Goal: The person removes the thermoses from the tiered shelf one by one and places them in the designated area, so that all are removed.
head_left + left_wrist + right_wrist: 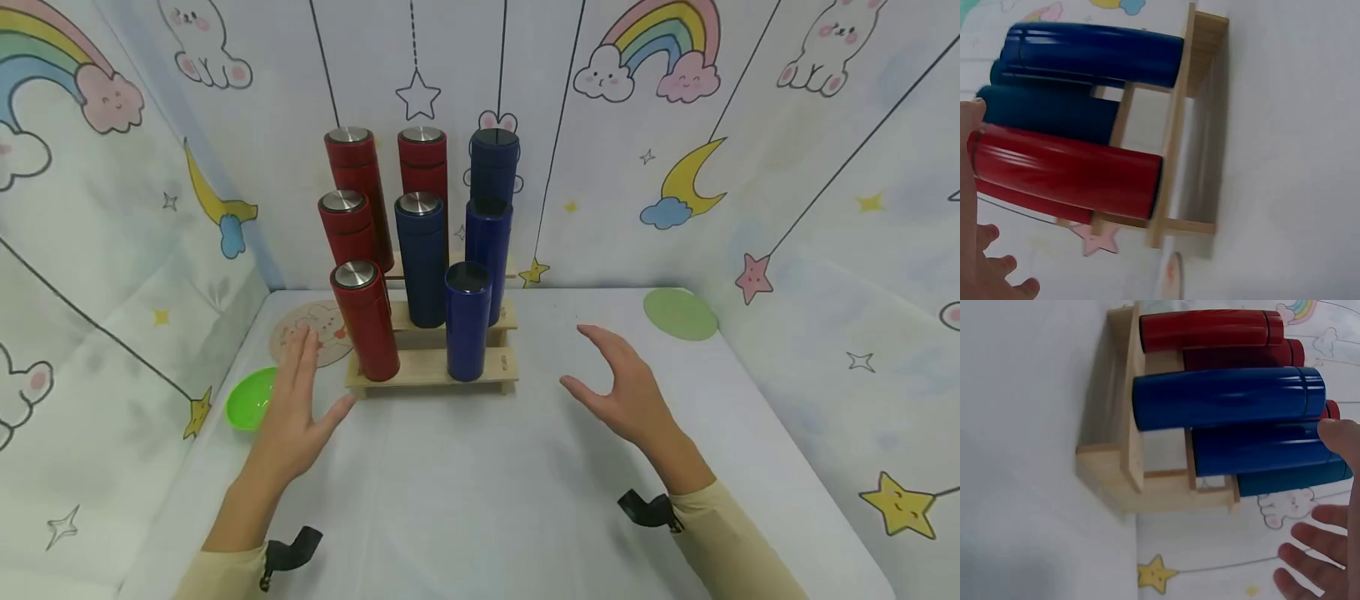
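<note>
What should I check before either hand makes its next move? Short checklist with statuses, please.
1. Left hand empty: ok, nothing in its grasp.
2. Right hand empty: ok, apart from the flasks.
3. Front red flask upright on the wooden rack: ok.
4. Front blue flask upright, with a gap to that red one: ok.
5. Rear middle red flask seated: cannot tell, base hidden.
6. Green bowl untouched by the left hand: cannot tell, partly hidden.

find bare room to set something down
Free: tabletop in front of wooden rack; between rack and green disc; gap on front step between red bottle and blue bottle. Crowded: rear steps; rack's left, with green bowl and round mat.
</note>
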